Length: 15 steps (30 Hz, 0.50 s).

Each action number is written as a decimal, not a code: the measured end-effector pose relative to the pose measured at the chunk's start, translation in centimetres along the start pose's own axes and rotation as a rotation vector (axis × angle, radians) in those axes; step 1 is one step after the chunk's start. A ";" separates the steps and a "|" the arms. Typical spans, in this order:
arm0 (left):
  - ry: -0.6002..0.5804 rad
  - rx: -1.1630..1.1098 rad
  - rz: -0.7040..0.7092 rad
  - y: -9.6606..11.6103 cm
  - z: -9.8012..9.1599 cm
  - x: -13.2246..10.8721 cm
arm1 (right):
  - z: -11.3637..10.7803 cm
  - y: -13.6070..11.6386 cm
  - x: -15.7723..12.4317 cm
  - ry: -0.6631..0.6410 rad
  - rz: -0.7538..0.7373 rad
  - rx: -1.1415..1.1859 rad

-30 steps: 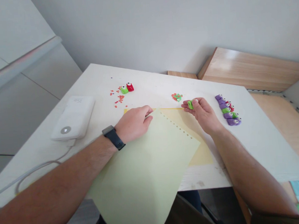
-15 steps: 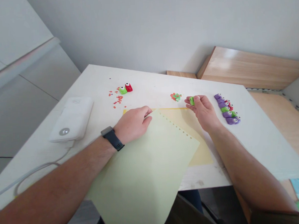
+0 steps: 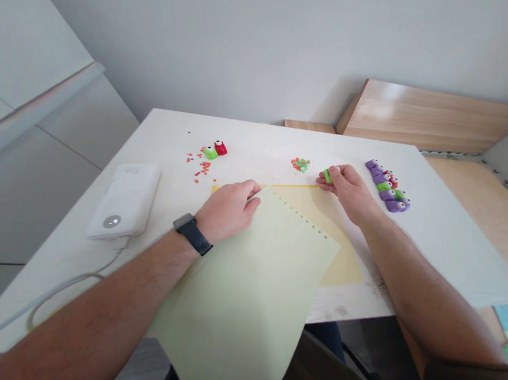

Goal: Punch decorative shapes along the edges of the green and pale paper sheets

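Note:
My left hand (image 3: 232, 211), with a dark watch at the wrist, pinches the top corner of a pale green sheet of paper (image 3: 252, 293). A row of small punched holes runs along the sheet's upper right edge, and its lower end hangs over the table's front. My right hand (image 3: 351, 192) is closed around a small green hole punch (image 3: 328, 176), held apart from the sheet. Under the green sheet lies a yellow sheet of paper (image 3: 344, 259), partly covered. Orange and green paper bits (image 3: 300, 165) form a small pile just beyond my right hand.
Several purple, green and red googly-eyed punches (image 3: 385, 185) stand in rows at the right. A green punch (image 3: 211, 152) and a red punch (image 3: 220, 148) sit far left near scattered orange bits (image 3: 204, 168). A white power bank (image 3: 127, 197) with a cable (image 3: 76, 279) lies at left.
My right hand has lowered slightly toward me and turned a little, still holding the green hole punch. The left hand keeps its pinch on the sheet. The whole view has shifted slightly.

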<state>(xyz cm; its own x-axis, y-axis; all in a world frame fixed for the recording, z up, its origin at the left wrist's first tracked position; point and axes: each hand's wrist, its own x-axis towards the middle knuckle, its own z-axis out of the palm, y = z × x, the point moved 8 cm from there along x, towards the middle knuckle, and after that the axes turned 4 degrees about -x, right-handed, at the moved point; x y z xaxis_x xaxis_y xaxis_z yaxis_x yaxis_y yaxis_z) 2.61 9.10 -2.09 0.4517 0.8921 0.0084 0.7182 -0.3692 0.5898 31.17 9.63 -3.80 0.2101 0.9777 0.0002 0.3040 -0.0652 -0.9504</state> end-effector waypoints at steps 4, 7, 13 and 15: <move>0.011 -0.010 0.005 0.0 0.0 0.0 | -0.2 -0.3 -0.1 0.014 -0.001 0.002; 0.027 -0.030 0.011 -0.1 -0.1 0.0 | -0.4 -0.6 -0.1 0.026 -0.043 -0.017; 0.076 -0.070 0.011 -0.3 -0.7 0.2 | -0.5 -1.3 -0.6 -0.028 -0.120 0.093; 0.095 -0.080 -0.001 -0.5 -0.9 0.3 | -0.5 -1.5 -0.8 -0.060 -0.128 0.119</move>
<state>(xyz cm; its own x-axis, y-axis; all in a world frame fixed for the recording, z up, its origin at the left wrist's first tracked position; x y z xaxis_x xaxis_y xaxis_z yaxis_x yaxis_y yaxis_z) 1.91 9.75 -1.69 0.3963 0.9144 0.0824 0.6720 -0.3500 0.6526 30.98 8.83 -2.21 0.1199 0.9869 0.1084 0.2118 0.0812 -0.9739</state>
